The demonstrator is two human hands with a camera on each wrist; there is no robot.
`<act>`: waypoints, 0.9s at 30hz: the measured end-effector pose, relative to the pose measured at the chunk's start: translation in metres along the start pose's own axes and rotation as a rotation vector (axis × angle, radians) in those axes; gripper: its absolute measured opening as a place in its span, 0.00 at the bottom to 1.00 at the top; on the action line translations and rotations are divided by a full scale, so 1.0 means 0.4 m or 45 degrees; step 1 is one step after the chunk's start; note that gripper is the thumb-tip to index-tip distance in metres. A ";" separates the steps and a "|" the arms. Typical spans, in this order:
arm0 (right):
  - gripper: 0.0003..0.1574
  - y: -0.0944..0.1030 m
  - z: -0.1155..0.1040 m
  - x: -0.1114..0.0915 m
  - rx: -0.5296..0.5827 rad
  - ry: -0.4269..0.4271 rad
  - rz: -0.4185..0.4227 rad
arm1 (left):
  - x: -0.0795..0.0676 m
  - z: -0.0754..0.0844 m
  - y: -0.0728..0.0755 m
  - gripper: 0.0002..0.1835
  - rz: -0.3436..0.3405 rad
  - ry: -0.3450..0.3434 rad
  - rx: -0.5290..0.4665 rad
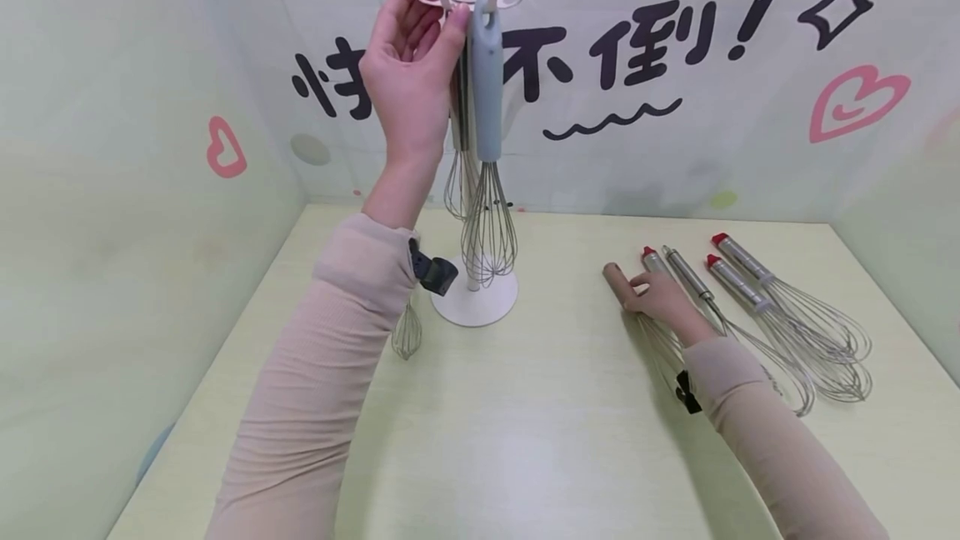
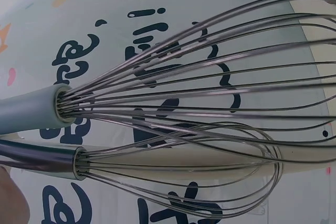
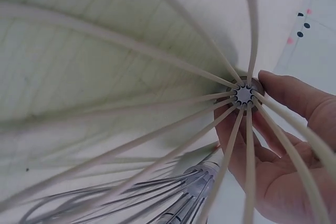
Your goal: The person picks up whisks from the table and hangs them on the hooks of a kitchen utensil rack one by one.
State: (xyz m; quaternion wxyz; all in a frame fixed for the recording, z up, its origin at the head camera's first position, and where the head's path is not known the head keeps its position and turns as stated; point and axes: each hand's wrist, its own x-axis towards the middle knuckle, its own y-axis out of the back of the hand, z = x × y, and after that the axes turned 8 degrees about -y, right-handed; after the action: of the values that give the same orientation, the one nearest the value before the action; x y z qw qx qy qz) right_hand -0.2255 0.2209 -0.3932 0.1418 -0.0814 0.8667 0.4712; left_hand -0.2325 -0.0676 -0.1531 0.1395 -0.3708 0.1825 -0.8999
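Observation:
A white whisk stand [image 1: 474, 312] with a round base and a crown of curved hooks rises at the back. My left hand [image 1: 412, 57] is up at its top, fingers curled about one hook and the thumb near the hanging handles. A whisk with a pale blue handle [image 1: 488, 82] hangs there, in front of a metal-handled whisk [image 2: 47, 156]. At the right, my right hand [image 1: 663, 302] pinches the brown handle of a whisk [image 1: 617, 280] between thumb and fingers. Its pale wires spread toward the camera in the right wrist view; whether it touches the table is unclear.
Several metal-handled whisks, one with a red-tipped handle [image 1: 738, 283], lie on the table [image 1: 510, 440] right of my right hand. A small whisk [image 1: 407, 333] shows beside the stand's base, its upper part hidden by my left arm. A printed cloth [image 1: 570, 165] closes off the back.

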 end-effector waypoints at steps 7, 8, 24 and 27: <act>0.32 0.002 -0.008 -0.002 -0.001 -0.031 0.001 | 0.002 -0.004 0.000 0.26 0.002 0.002 0.018; 0.32 0.003 -0.010 -0.004 0.003 -0.032 -0.001 | 0.003 -0.005 0.001 0.26 0.001 0.002 0.020; 0.33 0.030 -0.064 -0.027 0.199 -0.026 0.037 | 0.014 -0.027 0.007 0.27 0.001 -0.004 0.025; 0.34 0.039 -0.076 -0.034 0.250 -0.039 0.059 | 0.016 -0.031 0.007 0.27 -0.003 -0.005 0.017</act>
State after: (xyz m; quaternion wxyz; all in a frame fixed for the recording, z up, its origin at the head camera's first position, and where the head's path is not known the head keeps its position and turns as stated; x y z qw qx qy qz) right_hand -0.2219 0.2037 -0.3608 0.1515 -0.0399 0.9081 0.3884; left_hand -0.2454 -0.0700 -0.1584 0.1412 -0.3720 0.1757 -0.9005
